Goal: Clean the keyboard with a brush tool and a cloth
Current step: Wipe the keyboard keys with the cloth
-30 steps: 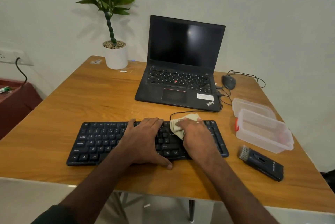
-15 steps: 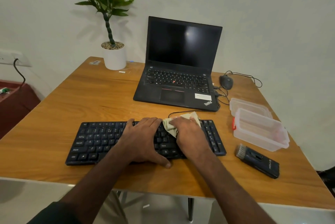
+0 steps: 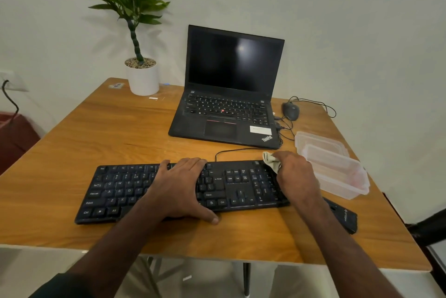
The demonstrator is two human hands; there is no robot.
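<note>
- The wooden desk (image 3: pixel 96 133) carries everything, with the black keyboard (image 3: pixel 135 191) lying along its near edge.
- An open ThinkPad laptop (image 3: pixel 231 85) with a dark screen stands behind the keyboard, well apart from it.
- A potted plant (image 3: pixel 142 75) in a white pot stands far behind the keyboard's left end, against the wall.
- Two clear plastic containers (image 3: pixel 337 167) sit just beside the keyboard's right end.
- The left hand (image 3: pixel 181 189) lies flat over the middle of the keyboard, fingers straight and close together, thumb on the desk at the keyboard's front edge.
- The right hand (image 3: pixel 294 177) sits on the keyboard's right end over the number pad, fingers curled round a bunched pale cloth (image 3: pixel 271 160) at the keyboard's far right corner.
- The black brush tool (image 3: pixel 342 218) lies on the desk just right of the keyboard's near corner, partly hidden by the right forearm.
- A wired mouse (image 3: pixel 290 110) rests behind the keyboard's right end, beside the laptop.
</note>
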